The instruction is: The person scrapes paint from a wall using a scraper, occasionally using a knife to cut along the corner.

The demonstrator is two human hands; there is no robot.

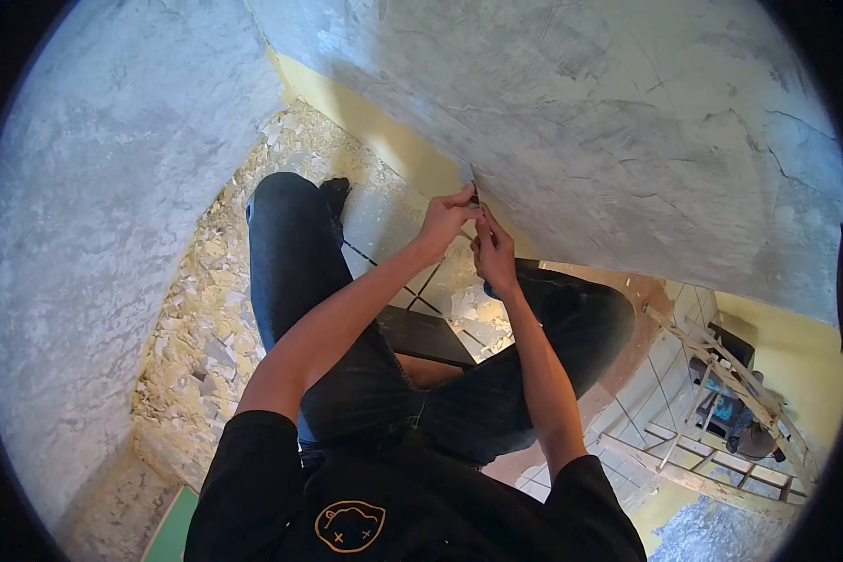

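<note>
My left hand (445,223) is closed around a small scraper (476,199) with a dark handle, its thumb and fingers pinched near the blade end. Just below, my right hand (495,251) grips the same tool, fingers wrapped on its rear part. The blade end meets the low yellow strip (412,148) at the foot of the grey wall (571,122). Much of the tool is hidden by my fingers.
I sit with bent legs (295,253) spread either side of a dark board (426,335). Yellow paint flakes (206,309) litter the floor along the left wall (112,187). A wooden ladder (721,365) and dark belongings (735,412) are at the right.
</note>
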